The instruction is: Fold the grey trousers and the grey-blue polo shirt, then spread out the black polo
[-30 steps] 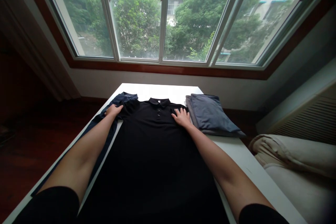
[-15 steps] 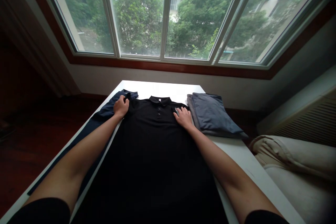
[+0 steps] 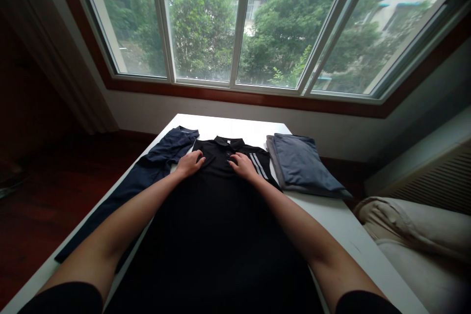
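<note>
A black polo shirt (image 3: 221, 235) lies spread on the white table (image 3: 368, 250), its collar at the far end and its hem towards me. Bent fingers of my left hand (image 3: 189, 163) grip the fabric at the left shoulder, where a dark flap of sleeve lies inward across the chest. Close to the button placket, my right hand (image 3: 243, 166) has its fingers and thumb drawn together on the cloth; its fingertips are partly hidden. Two light stripes (image 3: 259, 166) show on the shirt just right of that hand.
Along the table's left side lies a dark navy garment (image 3: 143, 171). Folded grey-blue clothes (image 3: 303, 162) are stacked at the right edge. Beige padded bedding (image 3: 408, 221) sits beside the table on the right, and a window (image 3: 235, 29) is behind.
My left hand has moved rightward, bringing the sleeve in over the chest. My right hand has shifted left towards the placket, uncovering the two light stripes. The view has tilted slightly.
</note>
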`<state>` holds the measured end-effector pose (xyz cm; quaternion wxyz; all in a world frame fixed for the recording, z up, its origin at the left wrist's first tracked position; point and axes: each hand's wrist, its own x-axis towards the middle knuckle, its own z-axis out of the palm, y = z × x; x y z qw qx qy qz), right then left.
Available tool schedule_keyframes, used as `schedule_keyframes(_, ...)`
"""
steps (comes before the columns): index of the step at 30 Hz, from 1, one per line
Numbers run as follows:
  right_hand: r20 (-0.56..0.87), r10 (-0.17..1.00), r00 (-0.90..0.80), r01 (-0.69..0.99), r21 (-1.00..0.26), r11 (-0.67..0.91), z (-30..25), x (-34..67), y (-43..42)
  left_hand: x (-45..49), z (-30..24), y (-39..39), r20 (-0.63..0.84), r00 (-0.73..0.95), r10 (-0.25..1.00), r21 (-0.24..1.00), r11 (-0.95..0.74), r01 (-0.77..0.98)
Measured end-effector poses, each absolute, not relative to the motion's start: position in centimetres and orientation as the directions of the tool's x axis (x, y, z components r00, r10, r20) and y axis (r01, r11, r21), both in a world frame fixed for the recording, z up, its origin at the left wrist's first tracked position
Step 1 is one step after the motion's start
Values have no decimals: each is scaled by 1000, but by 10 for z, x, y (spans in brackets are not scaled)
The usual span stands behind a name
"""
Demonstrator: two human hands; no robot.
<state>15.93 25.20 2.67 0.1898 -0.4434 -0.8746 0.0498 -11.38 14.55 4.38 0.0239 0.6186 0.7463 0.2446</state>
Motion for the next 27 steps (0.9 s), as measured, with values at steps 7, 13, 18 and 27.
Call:
schedule_keyframes(7, 306, 730, -611, 661, -311, 683, 32, 135, 236, -171, 35, 151, 236, -331, 914, 324, 247, 913)
schedule_keyframes(13, 342, 617, -709, 532, -316, 786, 28, 91, 217, -216, 22, 156, 165, -365, 916, 305, 305, 902)
schedule_keyframes(18, 288, 491, -822, 439, -229, 869, 18, 68, 200, -220, 25, 167, 190, -385, 903, 295, 322, 900)
schedule_keyframes(27, 204, 416, -886, 387, -170, 906, 11, 57, 195, -169, 20, 188, 212, -364, 907, 337, 282, 898)
